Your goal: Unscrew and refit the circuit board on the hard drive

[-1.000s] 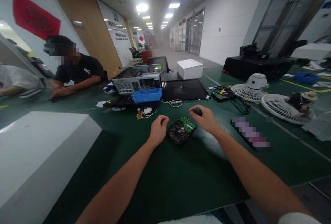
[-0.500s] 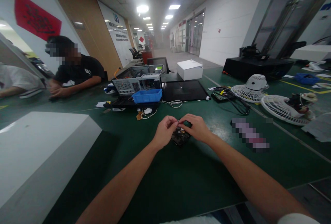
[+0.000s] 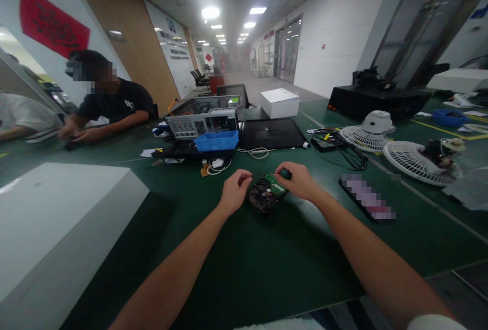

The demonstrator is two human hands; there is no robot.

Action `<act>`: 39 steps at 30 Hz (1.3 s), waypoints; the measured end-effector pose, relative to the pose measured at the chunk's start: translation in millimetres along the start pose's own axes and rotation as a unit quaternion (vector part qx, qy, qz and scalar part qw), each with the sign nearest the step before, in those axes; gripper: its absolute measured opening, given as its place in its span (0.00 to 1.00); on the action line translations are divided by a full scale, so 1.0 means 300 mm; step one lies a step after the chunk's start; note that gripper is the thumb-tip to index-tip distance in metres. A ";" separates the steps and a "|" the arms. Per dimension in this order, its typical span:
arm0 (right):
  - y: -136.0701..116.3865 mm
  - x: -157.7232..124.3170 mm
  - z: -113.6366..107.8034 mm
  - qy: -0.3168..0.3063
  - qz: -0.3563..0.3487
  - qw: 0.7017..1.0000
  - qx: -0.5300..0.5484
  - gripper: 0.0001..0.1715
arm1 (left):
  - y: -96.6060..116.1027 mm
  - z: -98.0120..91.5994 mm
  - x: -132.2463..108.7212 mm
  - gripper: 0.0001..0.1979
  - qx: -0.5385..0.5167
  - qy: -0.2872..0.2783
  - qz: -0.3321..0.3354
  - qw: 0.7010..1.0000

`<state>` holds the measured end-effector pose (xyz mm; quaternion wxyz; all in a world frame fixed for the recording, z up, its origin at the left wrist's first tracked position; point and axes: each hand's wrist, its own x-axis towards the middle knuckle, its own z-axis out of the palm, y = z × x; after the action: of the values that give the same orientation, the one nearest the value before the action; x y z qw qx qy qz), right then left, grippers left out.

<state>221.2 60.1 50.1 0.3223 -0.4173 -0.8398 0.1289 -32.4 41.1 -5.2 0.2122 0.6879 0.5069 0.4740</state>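
A black hard drive [image 3: 265,193] with a green circuit board on top lies on the green table [image 3: 244,264] in front of me. My left hand [image 3: 235,190] rests just left of it, fingers curled into a pinch; what it holds, if anything, is too small to see. My right hand [image 3: 298,180] hovers over the drive's far right corner, fingers wrapped round a small dark green handle [image 3: 286,173], probably a screwdriver.
A large white box [image 3: 57,228] fills the near left. Behind the drive stand an open computer case [image 3: 204,119], a blue tray [image 3: 216,141], a black panel [image 3: 270,133] and a white box [image 3: 280,102]. Fan parts [image 3: 414,159] lie at right. A person [image 3: 110,106] sits at far left.
One second ago my hands were apart beside the drive. Half a second ago they met above it, fingertips touching. They have now parted again, the right one staying over the drive's corner.
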 end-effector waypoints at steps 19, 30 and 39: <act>0.092 -0.006 -0.054 -0.198 0.077 0.973 -0.090 0.08 | -0.184 -0.060 0.021 0.10 0.226 -0.056 0.021 0.972; 0.103 -0.005 -0.058 -0.208 0.067 0.972 -0.090 0.11 | -0.180 -0.061 0.019 0.09 0.228 -0.057 0.011 0.972; 0.115 -0.002 -0.055 -0.181 0.081 0.975 -0.102 0.11 | -0.168 -0.062 0.016 0.09 0.229 -0.058 -0.001 0.972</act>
<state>253.6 80.0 45.7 0.1091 -0.4843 -0.8563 0.1421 -73.5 62.0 -33.4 0.0784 0.7442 0.5895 0.3041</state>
